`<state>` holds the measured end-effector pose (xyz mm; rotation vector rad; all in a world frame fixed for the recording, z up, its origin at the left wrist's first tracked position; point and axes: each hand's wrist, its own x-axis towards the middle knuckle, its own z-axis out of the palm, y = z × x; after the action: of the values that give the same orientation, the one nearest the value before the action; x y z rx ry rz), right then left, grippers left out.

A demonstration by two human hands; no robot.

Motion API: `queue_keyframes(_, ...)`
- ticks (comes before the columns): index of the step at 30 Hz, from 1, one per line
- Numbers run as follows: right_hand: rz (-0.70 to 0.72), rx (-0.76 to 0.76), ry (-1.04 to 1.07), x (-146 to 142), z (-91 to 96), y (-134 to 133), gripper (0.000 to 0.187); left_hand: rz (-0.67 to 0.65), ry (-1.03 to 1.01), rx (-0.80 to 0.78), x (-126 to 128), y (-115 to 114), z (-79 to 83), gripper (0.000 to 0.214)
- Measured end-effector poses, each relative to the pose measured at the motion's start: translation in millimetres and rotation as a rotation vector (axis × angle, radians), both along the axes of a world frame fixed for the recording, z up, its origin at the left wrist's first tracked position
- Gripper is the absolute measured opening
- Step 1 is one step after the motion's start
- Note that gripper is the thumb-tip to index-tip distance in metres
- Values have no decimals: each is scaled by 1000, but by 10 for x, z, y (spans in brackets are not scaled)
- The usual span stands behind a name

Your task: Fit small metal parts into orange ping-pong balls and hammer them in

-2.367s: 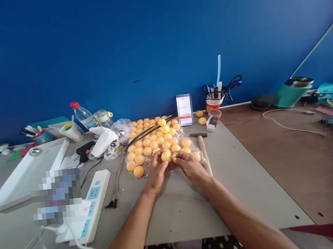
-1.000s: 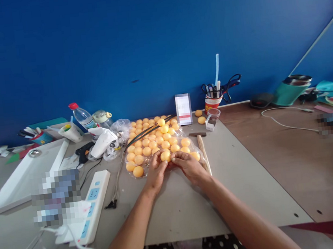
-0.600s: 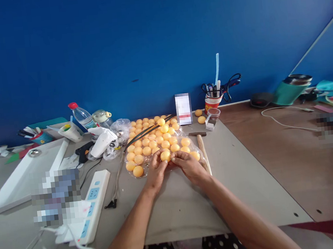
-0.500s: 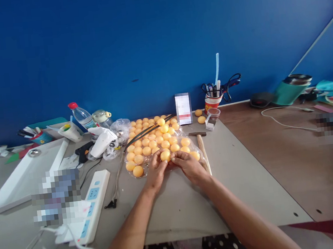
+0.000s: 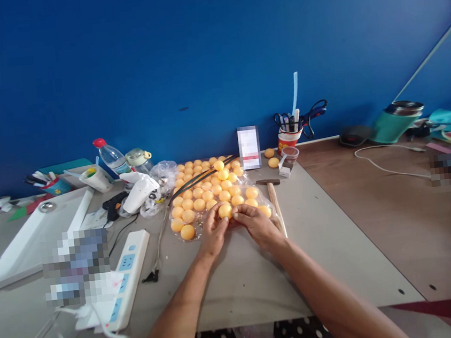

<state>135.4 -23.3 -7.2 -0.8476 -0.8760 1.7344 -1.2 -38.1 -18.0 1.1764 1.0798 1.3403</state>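
An orange ping-pong ball (image 5: 225, 211) is gripped by the thumb and fingers of my left hand (image 5: 213, 231). My right hand (image 5: 256, 225) is closed in a pinch at the ball's right side; anything between its fingertips is too small to make out. Just beyond both hands, several more orange ping-pong balls (image 5: 199, 204) lie spread on clear plastic (image 5: 194, 238). Dark strips (image 5: 198, 179) lie across them. Small shiny bits show by my left fingers, too tiny to name. A hammer (image 5: 277, 206) with a wooden handle rests close to the right of my right hand.
To the left are a white power strip (image 5: 130, 276), a white tray (image 5: 23, 238), a glue gun (image 5: 113, 206) and a bottle (image 5: 110, 155). A paper cup of tools (image 5: 288, 137) stands at the back right, with a green tumbler (image 5: 395, 121) further right. A blue wall (image 5: 198, 59) closes the back.
The view has shifted very slightly. Both hands stay around the ball in nearly the same pose.
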Motion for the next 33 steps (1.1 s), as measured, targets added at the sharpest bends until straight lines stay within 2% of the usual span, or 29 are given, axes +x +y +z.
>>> queue_keyframes(19,22,12,-15,-2,-44,-2,23,33,75,14,2,-11,11,42)
queue_keyframes(33,20,-4,-6,0,-63,-11,21,27,159,31,-13,-5,-74,43)
